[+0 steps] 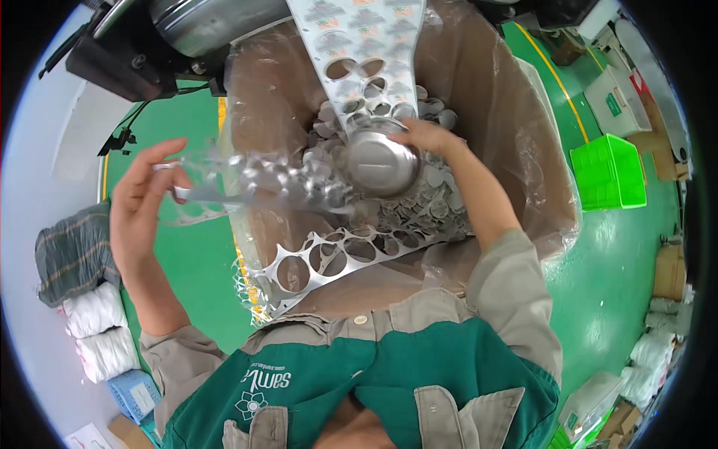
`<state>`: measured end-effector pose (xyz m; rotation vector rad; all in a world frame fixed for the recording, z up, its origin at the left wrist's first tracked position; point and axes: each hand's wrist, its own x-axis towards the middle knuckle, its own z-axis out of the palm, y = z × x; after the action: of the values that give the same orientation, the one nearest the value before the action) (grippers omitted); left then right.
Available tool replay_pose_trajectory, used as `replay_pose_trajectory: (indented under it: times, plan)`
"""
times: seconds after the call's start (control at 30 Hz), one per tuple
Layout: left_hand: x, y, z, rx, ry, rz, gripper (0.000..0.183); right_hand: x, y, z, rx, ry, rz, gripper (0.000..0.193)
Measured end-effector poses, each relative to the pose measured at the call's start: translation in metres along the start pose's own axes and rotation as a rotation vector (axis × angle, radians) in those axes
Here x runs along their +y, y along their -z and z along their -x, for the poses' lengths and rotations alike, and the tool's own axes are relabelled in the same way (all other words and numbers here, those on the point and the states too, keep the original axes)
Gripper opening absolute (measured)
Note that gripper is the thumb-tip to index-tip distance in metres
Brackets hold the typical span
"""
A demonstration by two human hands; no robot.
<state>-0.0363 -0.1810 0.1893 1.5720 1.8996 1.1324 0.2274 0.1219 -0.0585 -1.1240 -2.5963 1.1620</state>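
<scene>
My left hand [142, 198] is closed on one end of a punched metal strip [254, 187], which is smeared by motion and reaches across the bin's left side. My right hand [430, 138] grips the rim of a shiny round metal bowl [381, 165] above the middle of the bin. Below the bowl lie many loose metal discs and scraps [434, 198]. A printed metal sheet [359, 37] with punched holes hangs down behind the bowl. Another perforated strip [321, 262] lies across the bin's near edge.
The bin has a clear plastic liner [508, 127]. Machine parts with a metal cylinder [202, 26] stand at the far left. A bright green crate [609, 172] sits on the green floor to the right. Folded cloth [75, 251] and white bundles [97, 322] lie at left.
</scene>
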Motion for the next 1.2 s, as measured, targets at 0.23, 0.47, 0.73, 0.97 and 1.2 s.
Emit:
replay_pose_trajectory:
  times: [0.23, 0.47, 0.73, 0.97, 1.2]
  plan:
    - [-0.018, 0.008, 0.009, -0.057, 0.061, -0.127, 0.022, 0.014, 0.011, 0.018, -0.385, -0.144, 0.599, 0.039]
    - [0.006, 0.013, 0.017, -0.041, -0.012, -0.185, 0.027, -0.134, 0.093, 0.043, -0.552, 0.597, -1.211, 0.038]
    - [-0.023, 0.065, 0.020, 0.517, -0.043, 0.156, 0.033, 0.008, -0.033, -0.037, -0.213, 0.112, 0.403, 0.070]
    - [-0.107, 0.201, 0.061, 0.571, 0.133, -0.778, 0.036, 0.046, -0.044, -0.031, -0.292, -0.062, 0.373, 0.049]
    - [-0.021, -0.057, 0.014, -0.334, -0.325, -0.925, 0.072, -0.108, 0.091, 0.043, -0.151, 0.242, -0.073, 0.067]
